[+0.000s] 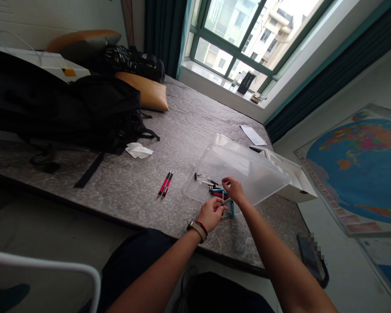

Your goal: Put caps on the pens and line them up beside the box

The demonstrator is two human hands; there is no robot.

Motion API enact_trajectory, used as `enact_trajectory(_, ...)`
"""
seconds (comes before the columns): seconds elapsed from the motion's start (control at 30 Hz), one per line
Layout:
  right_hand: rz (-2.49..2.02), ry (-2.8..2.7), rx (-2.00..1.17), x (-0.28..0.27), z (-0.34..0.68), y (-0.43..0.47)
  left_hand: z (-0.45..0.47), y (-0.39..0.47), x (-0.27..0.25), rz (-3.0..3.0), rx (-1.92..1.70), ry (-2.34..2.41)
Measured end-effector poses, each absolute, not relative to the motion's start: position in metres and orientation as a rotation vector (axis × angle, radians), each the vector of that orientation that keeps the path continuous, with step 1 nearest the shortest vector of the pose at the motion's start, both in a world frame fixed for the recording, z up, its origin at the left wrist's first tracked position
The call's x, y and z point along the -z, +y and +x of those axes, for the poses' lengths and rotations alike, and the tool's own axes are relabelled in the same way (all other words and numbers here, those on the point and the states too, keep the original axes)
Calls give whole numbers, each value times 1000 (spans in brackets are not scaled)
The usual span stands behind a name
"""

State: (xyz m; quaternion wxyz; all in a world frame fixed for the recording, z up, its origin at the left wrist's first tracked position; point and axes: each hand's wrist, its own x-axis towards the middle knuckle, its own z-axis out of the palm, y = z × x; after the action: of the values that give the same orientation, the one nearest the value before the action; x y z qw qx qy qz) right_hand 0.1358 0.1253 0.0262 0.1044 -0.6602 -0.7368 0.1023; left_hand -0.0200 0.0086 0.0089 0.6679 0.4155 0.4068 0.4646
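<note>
My left hand [211,214], with a watch and bands at the wrist, is closed on a slim pen part [223,198] that stands nearly upright between the fingertips. Just above and to its right, the fingers of my right hand [233,190] are pinched together; whatever is between them is too small to name. Under and beside both hands, pen parts [211,186] in black, silver, teal and red lie on a clear plastic lid or tray [247,167]. A teal pen barrel [233,209] lies by its near edge. Two red-and-black pens [165,184] rest side by side to the left.
A black backpack [101,108] and an orange cushion [146,90] occupy the table's left side. A crumpled tissue [138,150] lies before them. To the right stand an open white box [293,178] and a dark phone-like object [311,256] at the table edge.
</note>
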Motion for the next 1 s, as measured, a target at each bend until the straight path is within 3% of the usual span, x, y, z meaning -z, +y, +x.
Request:
enact_trajectory(0.13, -1597, -1366, -735, -23, 134, 73, -27, 15, -13, 858, -1085, 878)
enact_trajectory(0.27, -1468, -1024, -908, -13, 122, 6, -37, 17, -19, 841, -1111, 894)
enact_trajectory(0.43, -1479, -1173, -978, -8, 103, -27, -49, 16, -24, 828, -1159, 892)
enact_trajectory(1.0, -1408, -1087, -995, -6, 96, -18, -57, 20, -23, 764, -1234, 881)
